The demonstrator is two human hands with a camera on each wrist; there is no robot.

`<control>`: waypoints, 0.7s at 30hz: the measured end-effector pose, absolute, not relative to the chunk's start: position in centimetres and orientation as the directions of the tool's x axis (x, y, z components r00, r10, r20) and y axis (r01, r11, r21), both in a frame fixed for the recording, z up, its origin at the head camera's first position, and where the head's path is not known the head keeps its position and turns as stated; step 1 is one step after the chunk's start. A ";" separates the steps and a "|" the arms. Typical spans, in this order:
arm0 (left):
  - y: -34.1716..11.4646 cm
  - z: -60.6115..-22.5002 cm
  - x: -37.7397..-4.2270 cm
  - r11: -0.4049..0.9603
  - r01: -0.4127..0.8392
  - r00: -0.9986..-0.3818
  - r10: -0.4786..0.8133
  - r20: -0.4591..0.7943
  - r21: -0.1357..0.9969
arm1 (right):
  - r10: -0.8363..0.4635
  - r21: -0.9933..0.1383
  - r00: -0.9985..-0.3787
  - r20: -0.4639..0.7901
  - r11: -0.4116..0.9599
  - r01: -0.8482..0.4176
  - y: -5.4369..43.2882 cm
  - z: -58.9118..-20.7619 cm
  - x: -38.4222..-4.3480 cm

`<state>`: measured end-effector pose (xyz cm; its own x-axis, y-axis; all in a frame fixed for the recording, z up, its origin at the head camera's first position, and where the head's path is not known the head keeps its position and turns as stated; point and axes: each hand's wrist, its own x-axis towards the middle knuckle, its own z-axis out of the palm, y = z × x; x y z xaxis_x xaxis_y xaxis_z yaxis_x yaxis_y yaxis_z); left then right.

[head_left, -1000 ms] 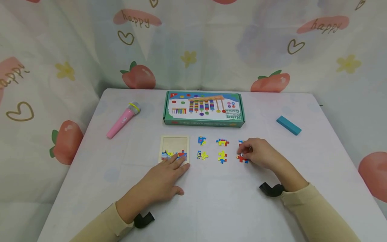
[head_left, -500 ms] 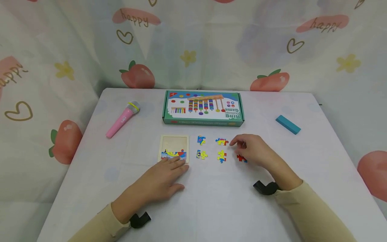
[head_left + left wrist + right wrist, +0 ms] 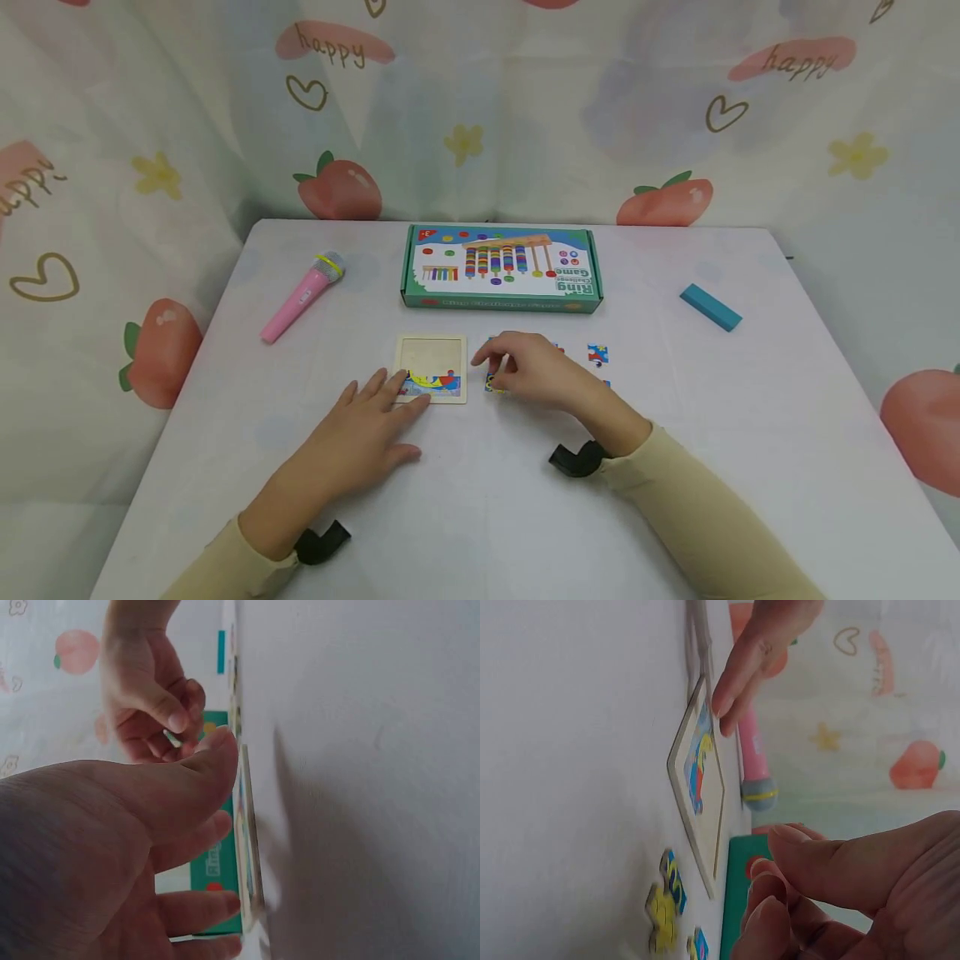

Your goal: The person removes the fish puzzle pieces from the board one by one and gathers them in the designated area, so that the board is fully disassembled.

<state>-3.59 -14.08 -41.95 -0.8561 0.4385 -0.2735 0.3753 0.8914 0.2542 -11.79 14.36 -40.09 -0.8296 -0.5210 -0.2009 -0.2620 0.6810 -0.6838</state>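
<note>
A shallow square wooden puzzle board [image 3: 428,337] lies left of centre in the head view, with a colourful strip of fitted pieces [image 3: 435,383] along its near side. My left hand [image 3: 352,446] spreads its straight fingers over the board's lower left edge. My right hand [image 3: 536,371] hovers just right of the board with loosely bent fingers; no held thing shows. Beneath and around it lie loose jigsaw pieces, partly hidden. One blue and red piece [image 3: 597,353] shows right of the hand. In the right wrist view a yellow piece [image 3: 662,916] lies beside the board.
Behind the board lies a green game box [image 3: 502,271]. A pink toy microphone [image 3: 300,300] lies at the left, and a blue block [image 3: 711,307] at the right. A patterned curtain [image 3: 525,108] hangs along the table's back edge.
My right hand has moved left from the right column of loose pieces to beside the board, uncovering the blue and red piece. My left hand has slid left along the board's edge.
</note>
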 end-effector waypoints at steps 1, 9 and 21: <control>-14.3 -42.0 -3.6 0.895 0.368 -0.859 0.431 -0.275 0.254 | -0.533 -0.690 -0.823 -0.200 0.672 -0.268 13.6 -40.1 -11.8; -15.6 -42.5 -3.7 0.895 0.362 -0.867 0.426 -0.260 0.260 | -0.586 -0.718 -0.789 -0.182 0.628 -0.300 8.8 -41.4 -12.4; -16.2 -43.0 -3.8 0.880 0.399 -0.857 0.458 -0.235 0.259 | -0.565 -0.740 -0.804 -0.186 0.619 -0.263 4.7 -42.7 -13.1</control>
